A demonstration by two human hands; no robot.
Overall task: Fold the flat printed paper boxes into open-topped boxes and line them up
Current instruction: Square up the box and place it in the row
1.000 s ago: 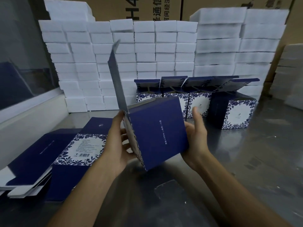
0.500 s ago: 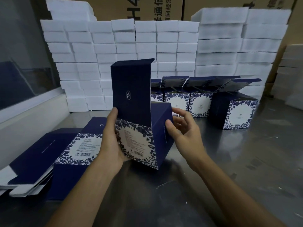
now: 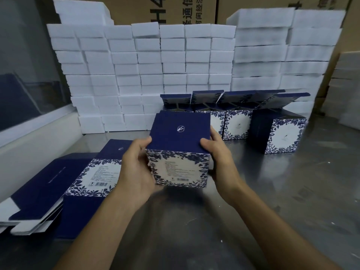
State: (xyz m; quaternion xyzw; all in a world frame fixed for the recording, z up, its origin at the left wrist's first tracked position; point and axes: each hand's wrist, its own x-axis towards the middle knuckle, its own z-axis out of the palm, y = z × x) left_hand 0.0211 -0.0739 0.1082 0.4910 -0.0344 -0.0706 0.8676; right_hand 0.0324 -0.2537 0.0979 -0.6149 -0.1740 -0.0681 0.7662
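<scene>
I hold a navy box [image 3: 180, 147] with a white floral-bordered label face just above the metal table. Its dark flap with a small white logo lies folded down over the top. My left hand [image 3: 136, 164] grips its left side with the thumb on the flap's edge. My right hand [image 3: 218, 158] grips the right side, thumb on the flap too. Behind it, several folded boxes [image 3: 235, 123] stand in a row with lids raised; another one [image 3: 278, 131] stands at the right end. A stack of flat printed boxes [image 3: 58, 184] lies at the left.
A wall of white foam blocks [image 3: 155, 65] runs along the back of the steel table [image 3: 282, 201]. Brown cartons [image 3: 165, 8] rise behind it. A glass partition with a white ledge [image 3: 29, 133] borders the left side. More pale blocks [image 3: 348, 90] sit at the far right.
The tall upright flap has been folded down flat over the box's top. My right hand moved from the box's opening to its right side, and the box turned its label face toward me.
</scene>
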